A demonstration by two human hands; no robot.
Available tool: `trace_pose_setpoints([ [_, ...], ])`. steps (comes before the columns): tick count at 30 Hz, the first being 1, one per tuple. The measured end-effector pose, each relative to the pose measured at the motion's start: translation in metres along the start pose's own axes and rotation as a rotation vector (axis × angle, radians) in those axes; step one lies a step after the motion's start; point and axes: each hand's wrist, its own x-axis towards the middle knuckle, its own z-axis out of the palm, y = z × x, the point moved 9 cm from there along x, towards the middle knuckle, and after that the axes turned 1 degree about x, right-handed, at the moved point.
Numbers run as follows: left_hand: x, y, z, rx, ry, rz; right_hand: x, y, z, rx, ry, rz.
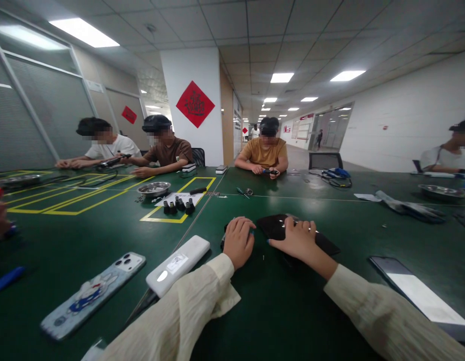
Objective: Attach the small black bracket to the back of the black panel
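Observation:
My left hand (239, 241) is closed, its fingers curled down over a small dark object (222, 242). Only that object's left edge shows, so its kind is hidden. To the right, a glossy black panel (272, 225) with pointed corners lies at a slant on the green table. My right hand (298, 239) grips this panel, its thumb at the near left edge and its fingers bent over the top. Between the hands, closer to me, lies a tiny light-coloured piece (263, 257) like a screw.
A white power bank (178, 264) and a phone in a cartoon case (95, 296) lie left; another phone (416, 291) lies right. Several black fittings (179, 205), a metal bowl (154, 189) and pliers-like tool (242, 192) are farther off. People sit around the green table (232, 321).

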Motion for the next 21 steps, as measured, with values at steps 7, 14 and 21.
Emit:
trace_pose_setpoints([
  [7, -0.001, 0.001, 0.001, 0.047, -0.011, -0.013, -0.005, -0.028, 0.006, 0.039, 0.062, -0.103],
  [14, -0.002, 0.003, -0.003, 0.118, -0.007, -0.047, -0.025, -0.023, -0.003, 0.346, -0.196, -0.268],
  [21, -0.004, 0.017, 0.009, 0.089, -0.109, 0.090, 0.056, 0.163, -0.070, -0.058, 0.231, 0.176],
])
